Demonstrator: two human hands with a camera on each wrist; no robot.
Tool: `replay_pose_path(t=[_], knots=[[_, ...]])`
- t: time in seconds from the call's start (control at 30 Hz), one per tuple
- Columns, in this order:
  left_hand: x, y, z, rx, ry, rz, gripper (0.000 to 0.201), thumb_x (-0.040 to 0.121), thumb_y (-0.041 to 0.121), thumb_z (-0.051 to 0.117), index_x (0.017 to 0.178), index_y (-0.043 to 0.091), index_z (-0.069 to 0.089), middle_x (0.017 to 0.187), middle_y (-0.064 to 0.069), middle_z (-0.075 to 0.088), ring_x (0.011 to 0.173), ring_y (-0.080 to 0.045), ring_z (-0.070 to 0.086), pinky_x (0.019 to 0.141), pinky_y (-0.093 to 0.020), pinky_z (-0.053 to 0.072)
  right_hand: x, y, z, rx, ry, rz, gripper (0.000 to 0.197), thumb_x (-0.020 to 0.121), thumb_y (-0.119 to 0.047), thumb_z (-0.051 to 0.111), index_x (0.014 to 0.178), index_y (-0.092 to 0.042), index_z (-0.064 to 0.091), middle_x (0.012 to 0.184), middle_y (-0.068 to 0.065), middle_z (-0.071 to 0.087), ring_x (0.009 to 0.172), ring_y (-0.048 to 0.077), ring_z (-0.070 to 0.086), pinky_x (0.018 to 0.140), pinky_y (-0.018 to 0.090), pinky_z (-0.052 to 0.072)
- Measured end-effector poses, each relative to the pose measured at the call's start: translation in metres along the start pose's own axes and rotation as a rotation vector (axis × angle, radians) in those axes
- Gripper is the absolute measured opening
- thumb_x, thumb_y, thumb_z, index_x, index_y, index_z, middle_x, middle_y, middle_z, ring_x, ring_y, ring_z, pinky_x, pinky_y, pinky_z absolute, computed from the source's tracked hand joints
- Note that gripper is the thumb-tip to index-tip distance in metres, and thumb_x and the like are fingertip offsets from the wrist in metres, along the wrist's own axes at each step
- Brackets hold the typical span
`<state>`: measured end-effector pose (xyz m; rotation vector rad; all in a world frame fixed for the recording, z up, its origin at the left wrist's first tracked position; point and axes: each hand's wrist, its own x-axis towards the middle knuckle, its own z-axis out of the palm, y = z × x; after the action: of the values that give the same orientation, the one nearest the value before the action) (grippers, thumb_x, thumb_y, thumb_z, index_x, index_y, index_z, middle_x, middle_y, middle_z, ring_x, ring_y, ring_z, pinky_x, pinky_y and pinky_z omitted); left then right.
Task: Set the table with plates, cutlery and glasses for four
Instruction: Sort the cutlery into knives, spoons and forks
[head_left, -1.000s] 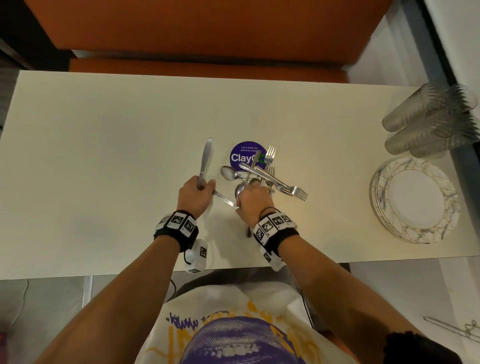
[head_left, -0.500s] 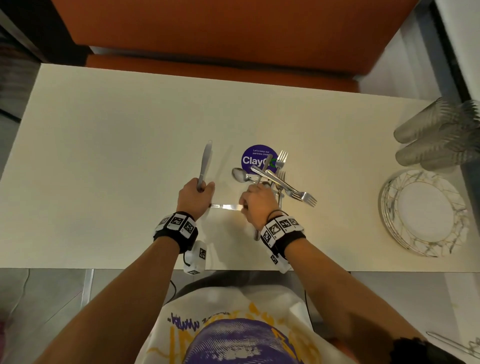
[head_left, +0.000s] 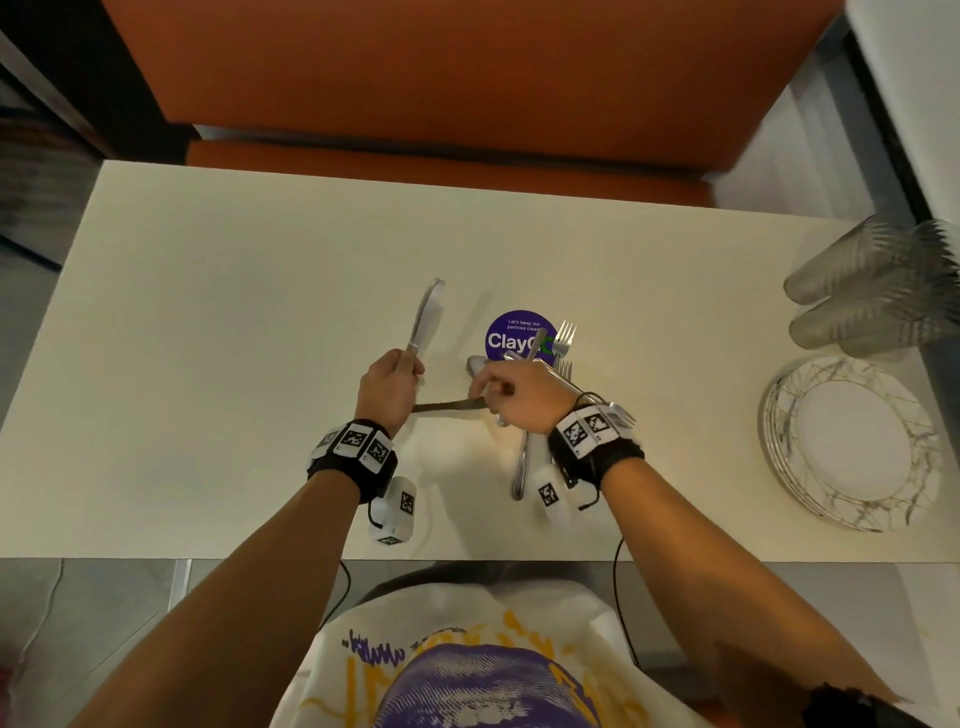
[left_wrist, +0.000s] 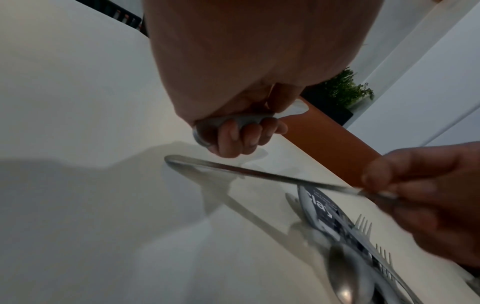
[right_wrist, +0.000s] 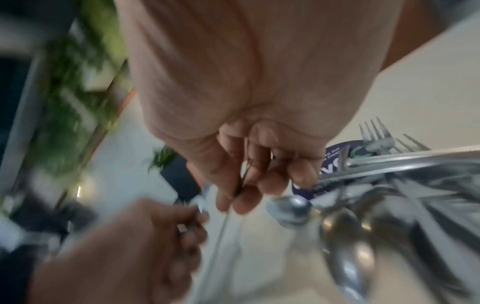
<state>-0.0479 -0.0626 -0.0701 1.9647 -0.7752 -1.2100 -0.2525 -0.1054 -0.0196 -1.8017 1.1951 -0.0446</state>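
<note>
My left hand (head_left: 400, 371) grips the handle of a table knife (head_left: 426, 317) whose blade points away from me. In the left wrist view its fingers (left_wrist: 233, 139) curl round that handle. Between thumb and fingers my right hand (head_left: 488, 389) pinches a second knife (head_left: 449, 406), which lies nearly level just above the table; its free end reaches the left hand. A pile of forks (head_left: 563, 338) and spoons (right_wrist: 348, 246) lies under and behind the right hand, on a purple round sticker (head_left: 511, 332).
A stack of marbled plates (head_left: 852, 441) sits at the table's right edge, with ribbed clear glasses (head_left: 872, 291) lying stacked behind it. An orange bench (head_left: 467, 156) runs along the far side. The cream table (head_left: 208, 364) stretches bare to the left.
The right hand has drawn the second knife out of the pile and swung it from a slant to nearly level, pointing at the left hand. The left hand keeps its knife.
</note>
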Motion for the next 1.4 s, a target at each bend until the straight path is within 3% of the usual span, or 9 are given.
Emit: replay_pose_path(t=[0.2,0.33,0.5,0.63,0.77,1.0,1.13,1.23,1.4], knots=[[0.005,0.019,0.009,0.047,-0.044,0.013,0.030,0.098,0.030,0.045,0.075,0.023,0.064,0.074,0.000,0.062,0.066,-0.025,0.050,0.063,-0.035,0.040,-0.001,-0.017,-0.045,0.381,-0.034,0.016,0.025,0.083,-0.024,0.081,0.107,-0.016,0.077,0.096,0.000,0.078,0.088,0.013,0.072,0.085,0.028,0.059],[0.003,0.032,0.014,0.073,-0.076,0.052,0.028,0.099,0.023,0.044,0.080,0.017,0.064,0.077,-0.006,0.063,0.063,-0.024,0.054,0.062,-0.034,0.047,0.004,-0.025,-0.057,0.455,0.199,-0.021,0.014,0.087,-0.019,0.078,0.095,-0.009,0.078,0.080,0.009,0.076,0.068,0.014,0.066,0.073,0.031,0.058],[-0.008,0.054,0.023,0.024,-0.217,0.031,0.026,0.103,0.017,0.040,0.087,0.010,0.060,0.080,-0.017,0.070,0.068,-0.028,0.068,0.038,-0.018,0.040,0.017,-0.021,-0.067,0.404,0.408,0.008,0.025,0.092,-0.031,0.070,0.074,-0.014,0.073,0.067,0.003,0.071,0.056,0.010,0.057,0.059,0.025,0.049],[-0.018,0.068,0.035,-0.091,-0.408,0.025,0.031,0.109,0.018,0.037,0.094,0.004,0.060,0.076,-0.018,0.070,0.066,-0.033,0.070,0.056,-0.033,0.055,0.028,-0.014,-0.069,0.388,0.540,0.081,0.030,0.091,-0.035,0.069,0.070,-0.014,0.074,0.065,0.000,0.071,0.052,0.010,0.056,0.058,0.030,0.049],[-0.023,0.071,0.044,-0.096,-0.466,0.033,0.034,0.110,0.023,0.038,0.089,0.006,0.059,0.069,-0.011,0.062,0.050,-0.026,0.057,0.044,-0.027,0.044,0.031,-0.010,-0.071,0.377,0.615,0.111,0.023,0.089,-0.036,0.072,0.078,-0.017,0.075,0.064,-0.001,0.073,0.049,0.008,0.059,0.058,0.029,0.053],[-0.026,0.076,0.049,-0.274,-0.498,-0.049,0.033,0.110,0.021,0.036,0.090,0.008,0.058,0.066,-0.008,0.053,0.046,-0.020,0.041,0.043,-0.026,0.033,0.025,-0.006,-0.073,0.390,0.767,0.069,0.024,0.087,-0.031,0.076,0.102,-0.016,0.065,0.067,-0.001,0.073,0.051,0.008,0.067,0.055,0.022,0.057],[-0.027,0.079,0.050,-0.270,-0.521,-0.054,0.036,0.109,0.022,0.036,0.088,0.007,0.060,0.063,-0.007,0.052,0.040,-0.016,0.037,0.038,-0.024,0.029,0.026,-0.002,-0.078,0.465,0.760,0.023,0.024,0.087,-0.023,0.077,0.105,-0.013,0.064,0.066,0.003,0.073,0.051,0.018,0.068,0.055,0.027,0.059],[-0.024,0.080,0.053,-0.247,-0.541,-0.066,0.036,0.107,0.025,0.038,0.087,0.008,0.062,0.063,-0.006,0.050,0.043,-0.016,0.036,0.039,-0.023,0.028,0.029,0.002,-0.081,0.425,0.769,0.014,0.026,0.088,-0.025,0.076,0.108,-0.011,0.067,0.066,0.001,0.074,0.051,0.014,0.068,0.056,0.021,0.057],[-0.020,0.078,0.058,-0.209,-0.580,-0.126,0.036,0.103,0.030,0.039,0.083,0.011,0.062,0.060,-0.002,0.045,0.042,-0.016,0.033,0.041,-0.024,0.022,0.034,0.010,-0.084,0.357,0.773,0.013,0.024,0.089,-0.029,0.074,0.106,-0.012,0.071,0.067,-0.003,0.074,0.052,0.010,0.069,0.060,0.026,0.060]])
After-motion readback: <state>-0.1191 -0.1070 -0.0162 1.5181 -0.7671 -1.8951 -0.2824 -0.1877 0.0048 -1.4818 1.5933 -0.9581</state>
